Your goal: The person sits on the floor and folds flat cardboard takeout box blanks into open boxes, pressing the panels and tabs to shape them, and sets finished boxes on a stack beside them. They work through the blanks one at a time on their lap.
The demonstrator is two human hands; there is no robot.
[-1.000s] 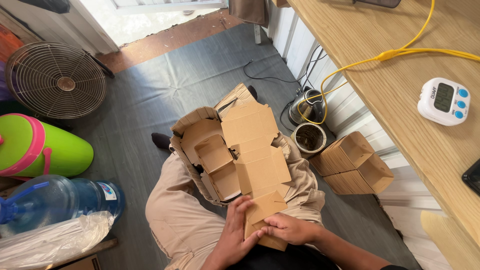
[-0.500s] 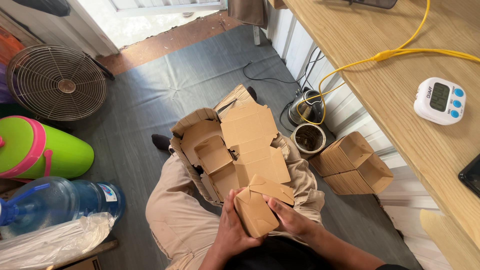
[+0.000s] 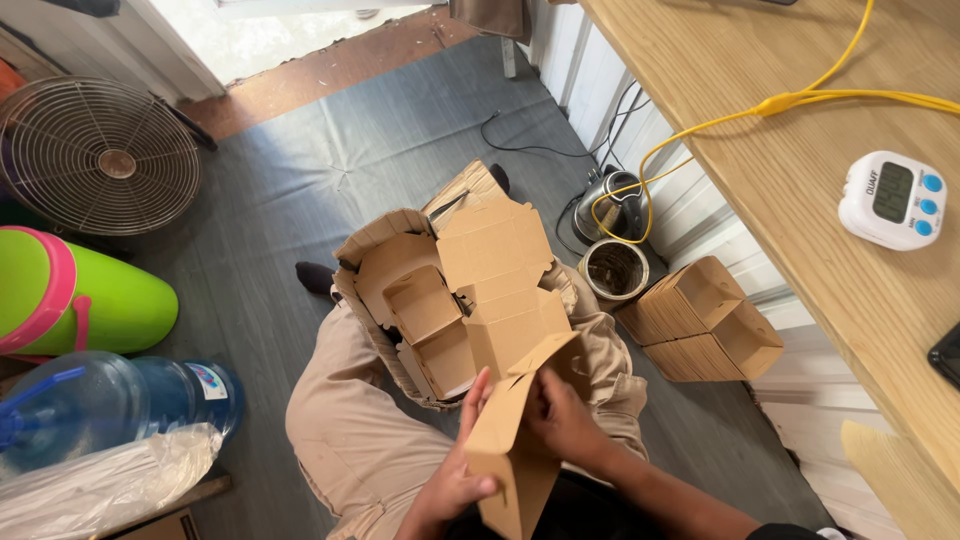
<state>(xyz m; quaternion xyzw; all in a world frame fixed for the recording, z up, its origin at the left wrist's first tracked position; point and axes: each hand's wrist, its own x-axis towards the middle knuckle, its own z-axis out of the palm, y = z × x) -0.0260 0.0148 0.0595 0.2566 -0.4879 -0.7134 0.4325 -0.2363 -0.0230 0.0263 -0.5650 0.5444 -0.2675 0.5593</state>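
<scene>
I sit with a basket-like cardboard container (image 3: pixel 372 240) on my lap, filled with several folded brown cardboard boxes (image 3: pixel 495 245). Both hands hold one brown cardboard box (image 3: pixel 505 455) upright above my lap, its flap open at the top. My left hand (image 3: pixel 455 480) grips its left side from below. My right hand (image 3: pixel 565 420) presses on its right side near the flap. My legs are in beige trousers (image 3: pixel 345 440).
Two folded cardboard boxes (image 3: pixel 705 320) lie on the grey floor to the right. Beside them are a kettle (image 3: pixel 615 200) and a round pot (image 3: pixel 612 270). A wooden table (image 3: pixel 800 180) carries a white timer (image 3: pixel 890 200) and yellow cable (image 3: pixel 800 100). A fan (image 3: pixel 100 155), green container (image 3: pixel 90 300) and water bottle (image 3: pixel 110 400) stand left.
The box in my hands has been turned from lying flat to standing upright, and its flap now stands open. My hands have shifted along its sides.
</scene>
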